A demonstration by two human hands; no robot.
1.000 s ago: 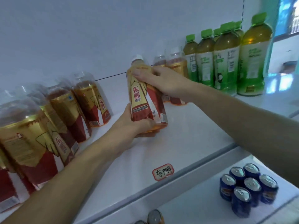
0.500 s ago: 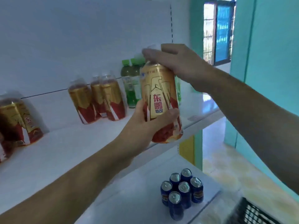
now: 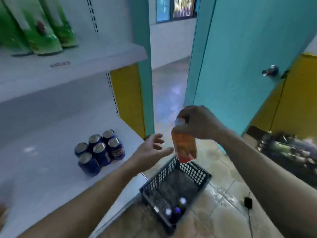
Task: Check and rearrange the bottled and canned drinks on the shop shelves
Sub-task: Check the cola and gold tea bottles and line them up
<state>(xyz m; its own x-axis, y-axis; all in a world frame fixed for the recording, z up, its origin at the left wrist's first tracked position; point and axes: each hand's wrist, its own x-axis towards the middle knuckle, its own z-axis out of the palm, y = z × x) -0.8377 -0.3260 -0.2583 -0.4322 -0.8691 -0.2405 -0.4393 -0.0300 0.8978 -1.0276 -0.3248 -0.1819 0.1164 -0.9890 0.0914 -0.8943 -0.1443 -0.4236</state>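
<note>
Lifted off the shelf (image 3: 85,57) and freed from the left hand (image 3: 151,150): orange-and-red bottle (image 3: 184,146). Up and left of the dark latticed plastic basket (image 3: 197,176), tall green-labelled bottles (image 3: 42,31); left of it, six round blue cans (image 3: 100,152), dull metal tops, packed tight. Left hand above its left rim, fingers loosely spread, empty. Bottle hanging cap-up over its far rim, gripped at the neck by the right hand (image 3: 197,124).

- One wide-angle camera, worn on the person's head, faces forward and steeply down, white metal shop shelves (image 3: 68,79) filling the frame's left (their edges bow with the lens).
- Close range: left hand (image 3: 151,150) and right hand (image 3: 197,124), gripping an orange-labelled plastic bottle (image 3: 184,146), sit mid-frame above a black perforated plastic crate (image 3: 193,170) on the tan tiled floor (image 3: 223,212).
</note>
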